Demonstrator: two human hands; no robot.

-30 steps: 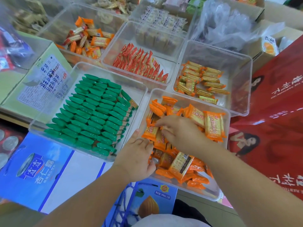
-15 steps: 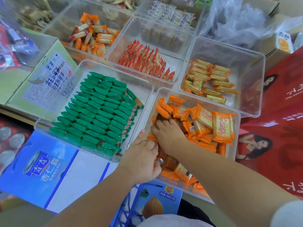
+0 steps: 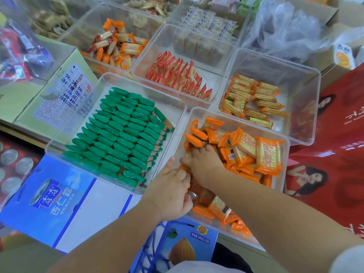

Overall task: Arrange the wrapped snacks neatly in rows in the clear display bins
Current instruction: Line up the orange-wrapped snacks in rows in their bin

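Note:
The nearest clear bin (image 3: 286, 174) holds orange wrapped cracker packs (image 3: 266, 156), some standing on edge at the back, others loose in a heap at the front. My right hand (image 3: 202, 164) is pushed into the packs by the bin's left wall, fingers curled around a few of them. Just in front of it, my left hand (image 3: 171, 190) reaches over the same wall. Its thumb lies along the rim and its fingers curl onto packs inside. To the left, a second bin (image 3: 177, 115) holds green wrapped snacks (image 3: 118, 138) in tidy rows.
Behind are bins of red packets (image 3: 177, 75), yellow-green bars (image 3: 254, 99) and mixed orange packs (image 3: 118, 46). A crumpled plastic bag (image 3: 285, 26) lies back right. Blue drink cartons (image 3: 59, 198) sit under the bins, a red box (image 3: 334, 154) to the right, a green carton (image 3: 59, 89) to the left.
My right hand has moved from the middle of the orange heap to the bin's left wall and dug down among the packs. My left hand has stayed at the wall.

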